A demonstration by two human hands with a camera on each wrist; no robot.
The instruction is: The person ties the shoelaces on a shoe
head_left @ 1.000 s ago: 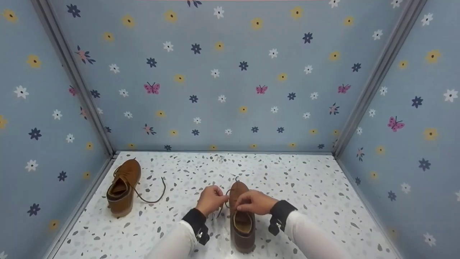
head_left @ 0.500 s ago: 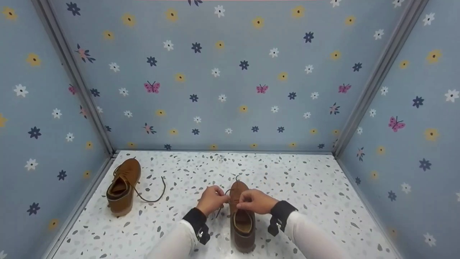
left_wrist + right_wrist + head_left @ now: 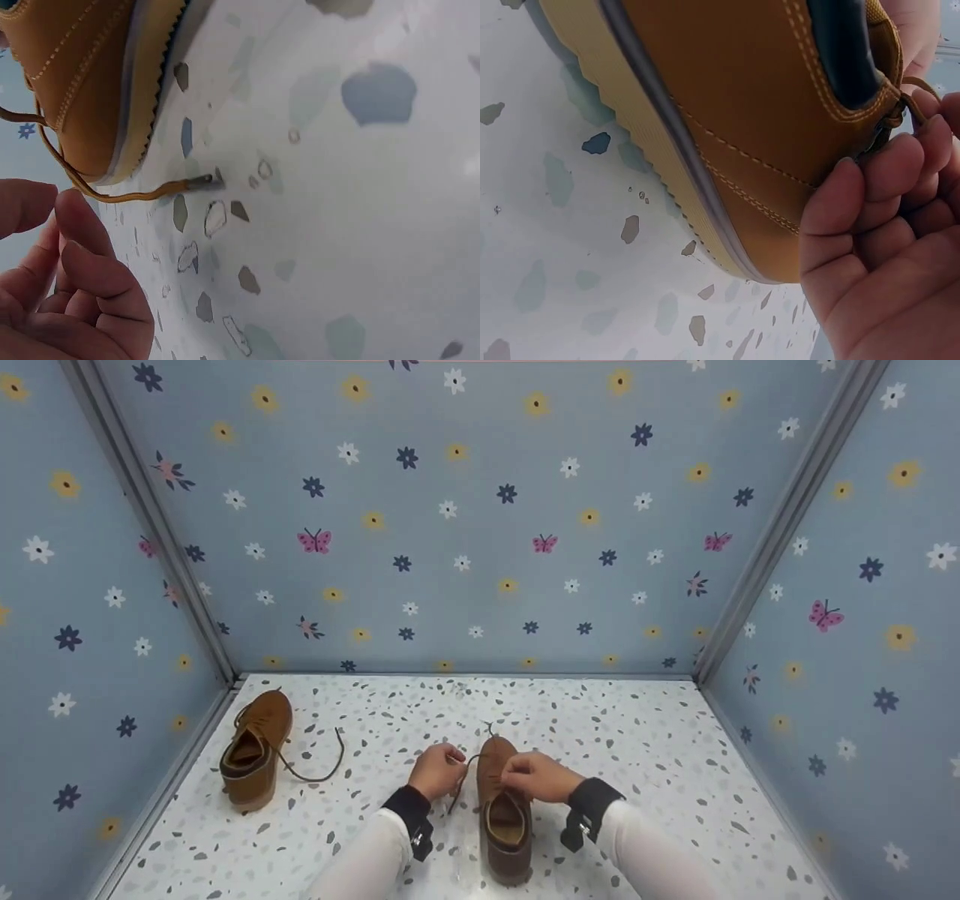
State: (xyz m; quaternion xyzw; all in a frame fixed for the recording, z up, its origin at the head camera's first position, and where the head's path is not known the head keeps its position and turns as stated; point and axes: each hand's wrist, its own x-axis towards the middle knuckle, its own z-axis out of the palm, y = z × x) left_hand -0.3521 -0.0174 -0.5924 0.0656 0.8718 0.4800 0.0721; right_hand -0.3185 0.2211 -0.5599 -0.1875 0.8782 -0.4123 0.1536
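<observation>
A brown lace-up shoe (image 3: 506,840) stands upright on the speckled floor, toe pointing away. My right hand (image 3: 541,777) is over its tongue and pinches a shoelace (image 3: 915,105) close to the collar. Beside the shoe's left side, my left hand (image 3: 437,772) has loosely bent fingers, thumb and index tips close together, with no lace visible between them. The loose left lace end (image 3: 142,196) runs off the shoe past those fingertips, its dark tip down by the floor. Whether the fingertips touch this lace I cannot tell.
A second brown shoe (image 3: 253,761) stands at the left near the wall, its long lace (image 3: 330,772) curving over the floor (image 3: 615,720). Blue flowered panels (image 3: 480,525) with grey metal edges enclose the back and both sides.
My left hand has drawn slightly left and away from the shoe, and the lace end now hangs free beside it. The right hand has shifted a little right along the shoe.
</observation>
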